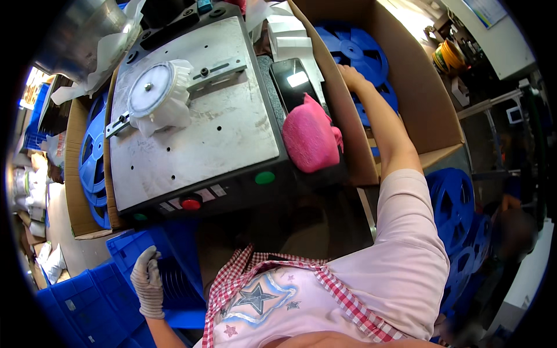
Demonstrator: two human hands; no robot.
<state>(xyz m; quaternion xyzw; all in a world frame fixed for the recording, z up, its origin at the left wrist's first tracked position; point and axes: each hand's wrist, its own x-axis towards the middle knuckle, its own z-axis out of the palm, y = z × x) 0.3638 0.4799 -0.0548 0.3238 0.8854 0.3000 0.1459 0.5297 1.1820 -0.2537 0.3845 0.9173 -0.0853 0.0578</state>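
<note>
My right arm reaches into the cardboard box point(423, 69) on the right. Inside it, my right hand point(351, 77) is closed at the edge of a blue plastic reel point(362, 49); its fingertips are partly hidden. Low on the left, my left hand point(147, 282) wears a pale striped knit glove. Its fingers are loosely bent with nothing visible in them, beside a blue crate point(130, 246) that has dark ribbed discs in it. Between the hands stands a machine with a flat metal plate point(203, 133), where a white round piece wrapped in thin white material point(152, 93) is mounted.
A pink cloth bundle point(312, 134) and a black phone point(295, 84) lie along the machine's right side. Red point(191, 203) and green point(265, 177) buttons sit on its front. Another box of blue reels point(93, 153) stands left; more reels point(452, 203) are right.
</note>
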